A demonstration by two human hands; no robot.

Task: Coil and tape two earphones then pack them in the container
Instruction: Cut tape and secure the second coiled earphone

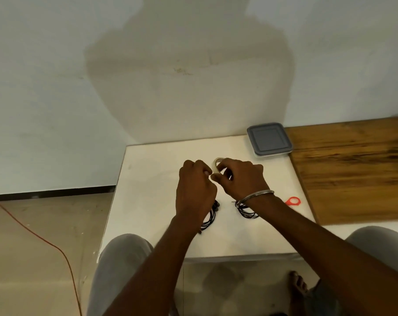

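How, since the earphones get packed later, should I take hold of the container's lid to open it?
Probably pinch the grey lid by its rim at the near-left corner, reaching from the front: the container sits flat and closed, that corner facing bare table, the wall behind it.

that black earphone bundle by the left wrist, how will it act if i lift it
Probably floppy: the earphone bundle lies in loose, thin loops on the table, so it would likely sag and spread unless pinched across all strands. It looks light, so a push should slide it rather than roll it.
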